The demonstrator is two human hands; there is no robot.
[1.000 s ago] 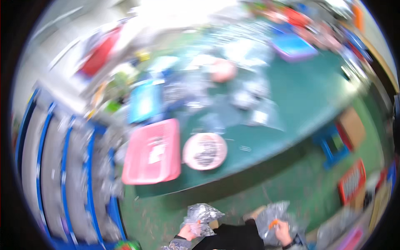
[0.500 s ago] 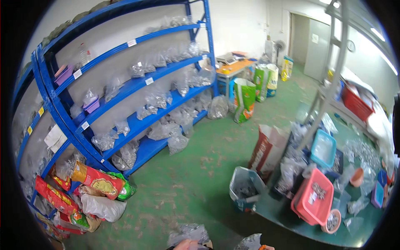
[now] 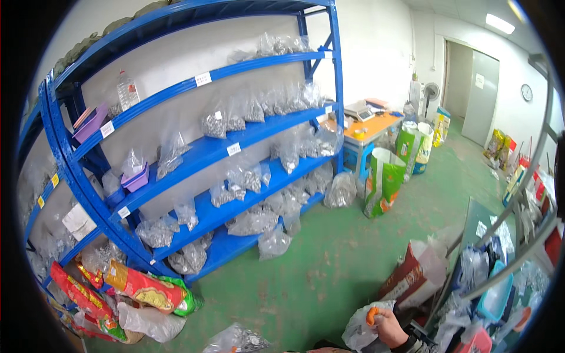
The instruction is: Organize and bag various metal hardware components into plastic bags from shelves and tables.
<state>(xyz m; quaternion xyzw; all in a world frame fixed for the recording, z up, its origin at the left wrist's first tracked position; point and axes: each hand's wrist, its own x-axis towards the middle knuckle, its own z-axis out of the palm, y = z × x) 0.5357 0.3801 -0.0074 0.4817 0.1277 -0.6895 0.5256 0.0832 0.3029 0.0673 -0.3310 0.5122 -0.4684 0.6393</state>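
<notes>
My right hand is closed on the gathered part of a clear plastic bag, low right of centre. An orange cover shows on one of its fingers. What lies inside this bag is hard to make out. At the lower edge, left of centre, is a second clear bag with small silvery metal parts. A small orange tip shows at this bag's bottom edge, where my left hand seems to grip it; the rest of that hand is cut off by the frame.
Blue shelving with bagged metal parts fills the left. Stuffed sacks lie at its foot. A red-brown paper sack stands near my right hand, by a cluttered table with a blue tray. Green floor runs toward an orange-topped desk.
The view has swung left and up, so the shelving sits further right and the table has slid toward the right rim. My right hand has risen into view with its bag.
</notes>
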